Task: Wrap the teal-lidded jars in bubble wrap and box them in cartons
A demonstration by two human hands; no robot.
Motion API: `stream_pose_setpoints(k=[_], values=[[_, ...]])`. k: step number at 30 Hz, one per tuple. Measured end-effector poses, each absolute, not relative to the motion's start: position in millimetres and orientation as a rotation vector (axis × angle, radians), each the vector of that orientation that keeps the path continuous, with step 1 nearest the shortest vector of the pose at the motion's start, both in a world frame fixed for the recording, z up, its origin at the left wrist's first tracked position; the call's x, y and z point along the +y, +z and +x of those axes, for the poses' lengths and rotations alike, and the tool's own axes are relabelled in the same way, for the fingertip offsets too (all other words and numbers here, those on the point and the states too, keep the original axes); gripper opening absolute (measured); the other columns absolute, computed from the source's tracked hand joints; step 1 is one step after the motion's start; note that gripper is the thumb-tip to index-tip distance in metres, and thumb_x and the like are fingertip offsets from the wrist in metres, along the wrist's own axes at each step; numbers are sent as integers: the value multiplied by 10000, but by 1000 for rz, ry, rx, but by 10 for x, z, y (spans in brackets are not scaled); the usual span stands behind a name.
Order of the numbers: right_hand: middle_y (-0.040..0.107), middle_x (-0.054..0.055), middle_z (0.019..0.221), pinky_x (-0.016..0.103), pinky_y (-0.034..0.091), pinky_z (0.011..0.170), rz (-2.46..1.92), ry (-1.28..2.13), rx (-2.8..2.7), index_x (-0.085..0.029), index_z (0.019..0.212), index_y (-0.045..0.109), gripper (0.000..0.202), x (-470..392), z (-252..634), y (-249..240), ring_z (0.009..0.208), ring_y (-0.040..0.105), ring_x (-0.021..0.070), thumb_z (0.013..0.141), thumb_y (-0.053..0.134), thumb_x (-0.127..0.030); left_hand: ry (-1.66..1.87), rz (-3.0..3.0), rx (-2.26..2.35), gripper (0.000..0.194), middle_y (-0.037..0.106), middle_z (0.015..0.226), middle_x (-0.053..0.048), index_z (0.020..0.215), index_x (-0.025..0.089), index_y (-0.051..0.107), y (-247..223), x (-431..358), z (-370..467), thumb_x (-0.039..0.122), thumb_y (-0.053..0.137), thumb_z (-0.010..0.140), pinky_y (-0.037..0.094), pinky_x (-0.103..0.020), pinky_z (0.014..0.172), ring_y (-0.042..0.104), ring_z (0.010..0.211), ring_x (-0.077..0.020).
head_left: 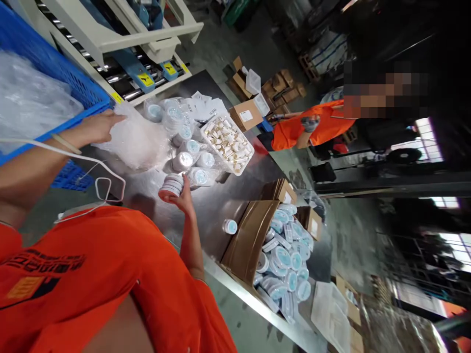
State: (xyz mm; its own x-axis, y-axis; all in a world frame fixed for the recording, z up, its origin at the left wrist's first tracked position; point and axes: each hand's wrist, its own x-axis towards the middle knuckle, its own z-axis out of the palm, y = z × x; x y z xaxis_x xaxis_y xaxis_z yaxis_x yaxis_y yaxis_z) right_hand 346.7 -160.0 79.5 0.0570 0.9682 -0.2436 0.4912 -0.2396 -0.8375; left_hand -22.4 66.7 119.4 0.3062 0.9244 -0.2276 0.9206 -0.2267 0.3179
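My left hand rests at the edge of a pile of clear plastic bags, index finger stretched out over it and the other fingers partly bent. Its fingers look apart, with nothing clearly held. In my right hand is a short stack of round flat tins, fingers wrapped around its side, just above the metal table. Beyond it stand several bagged stacks of round tins with pale blue lids. A single small stack of tins lies to the right, beside a carton.
A white tray holds many small white-and-gold pieces. An open cardboard carton is beside heaped wrapped tins. At left are a blue crate of plastic and a roller machine. A white cable crosses my left forearm. Another person stands across the table.
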Motion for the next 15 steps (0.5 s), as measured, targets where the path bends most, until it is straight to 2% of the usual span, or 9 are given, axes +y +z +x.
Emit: stream_pose_setpoints(k=[3, 6, 9, 12, 14, 15], values=[[574, 247, 1728, 488, 501, 1372, -1480, 1207, -1887, -93, 1859, 306, 1433, -924, 2925, 1023, 1615, 607, 348, 645, 1065, -159, -63, 2205, 1617, 938, 537, 1708, -104, 1832, 193, 519, 1266, 576, -63, 56, 611, 909, 567, -369, 1212, 670, 1423, -249], [634, 209, 1678, 478, 592, 1283, -1471, 1274, -2151, -144, 1917, 208, 1452, -208, 2442, 1131, 1516, 693, 331, 702, 1001, -95, -47, 2199, 1643, 794, 546, 1723, -61, 1715, 193, 672, 1372, 484, 38, 84, 567, 936, 543, -339, 1236, 661, 1439, -228], [751, 210, 1544, 425, 674, 1147, -1807, 1457, -2034, -102, 1879, 332, 1313, 271, 2230, 1111, 1316, 803, 309, 720, 941, 4, 25, 2165, 1746, 744, 567, 1678, -129, 1678, 81, 672, 1533, 431, -112, 136, 536, 948, 497, -388, 1320, 639, 1493, -274], [822, 184, 1384, 328, 682, 969, -1959, 1590, -1776, 1, 1824, 384, 1058, 432, 2306, 1009, 1047, 853, 217, 877, 853, -45, 252, 2040, 2058, 812, 466, 1667, -226, 1741, -5, 497, 1680, 394, -546, 262, 518, 974, 507, -599, 1291, 567, 1573, -437], [835, 142, 1308, 265, 653, 882, -1887, 1622, -1671, 56, 1783, 412, 923, 408, 2453, 941, 879, 817, 132, 957, 787, -117, 362, 2019, 2154, 864, 425, 1637, -201, 1777, 74, 414, 1716, 362, -844, 438, 496, 997, 501, -701, 1233, 539, 1578, -516], [842, 112, 1268, 252, 646, 869, -1820, 1638, -1626, 60, 1762, 445, 889, 363, 2545, 917, 830, 792, 109, 960, 778, -130, 349, 2060, 2116, 884, 422, 1620, -165, 1783, 143, 408, 1710, 340, -938, 516, 482, 985, 492, -717, 1224, 530, 1583, -523]])
